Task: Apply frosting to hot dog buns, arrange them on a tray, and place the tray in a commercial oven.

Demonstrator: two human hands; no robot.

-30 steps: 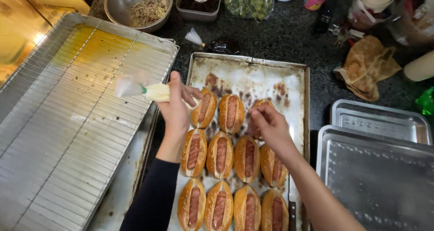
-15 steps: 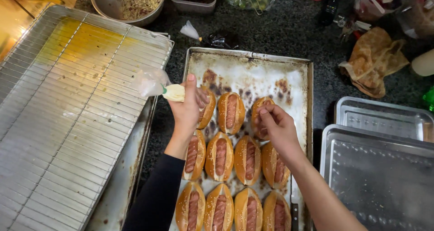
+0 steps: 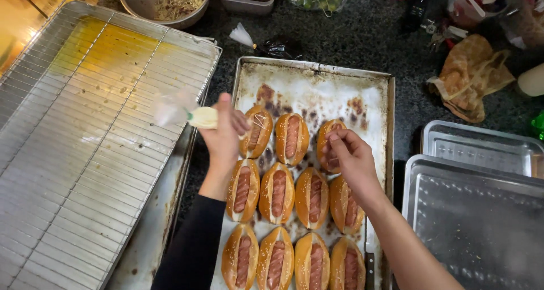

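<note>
Left hand (image 3: 222, 136) squeezing piping bag (image 3: 195, 116) over bun (image 3: 256, 131), right hand (image 3: 350, 158) steadying neighbouring bun (image 3: 328, 141)

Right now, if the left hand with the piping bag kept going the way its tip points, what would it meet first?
The left hand holds a piping bag whose tip points right, at the top-left sausage bun. That bun comes first; the tip looks to be just over it already, though height above it is unclear.
</note>
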